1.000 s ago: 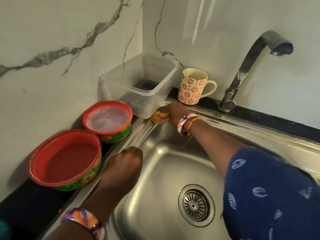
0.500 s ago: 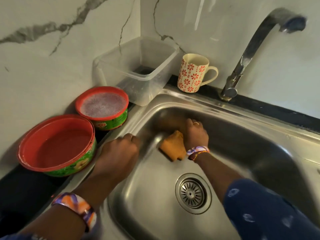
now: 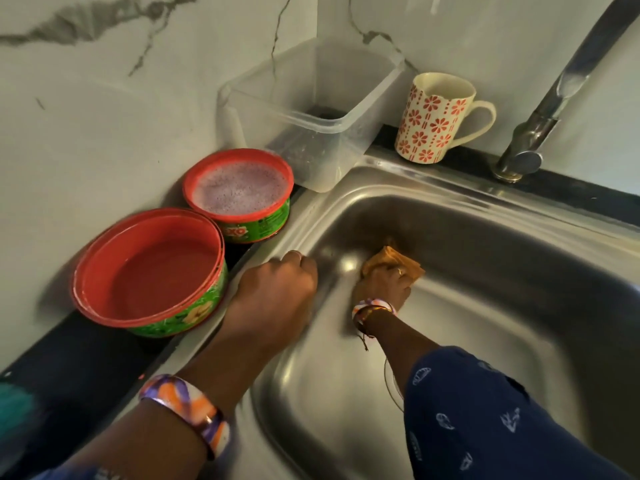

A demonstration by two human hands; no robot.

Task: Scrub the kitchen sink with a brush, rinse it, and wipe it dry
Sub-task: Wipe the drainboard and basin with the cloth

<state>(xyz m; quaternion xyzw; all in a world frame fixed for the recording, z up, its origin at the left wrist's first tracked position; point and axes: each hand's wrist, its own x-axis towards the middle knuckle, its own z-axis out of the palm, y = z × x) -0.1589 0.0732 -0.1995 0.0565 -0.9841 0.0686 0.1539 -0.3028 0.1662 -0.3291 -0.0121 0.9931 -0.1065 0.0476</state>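
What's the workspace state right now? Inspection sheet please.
Surface: steel sink, basin bare apart from the hand and pad; wet or dry cannot be told.
Job's things: orange scrub pad against the far-left basin wall.
Clutter: two red tubs, one foamy; clear box; flowered mug.
Hands: right hand grips the pad; left hand rests curled on the sink's left rim.
Cables: nothing seen.
Surroundings: marble wall, tap with no water running.

I see white marble-look walls (image 3: 104,126) w/ grey veins meeting in a corner, black worktop (image 3: 62,368) below, dim light.
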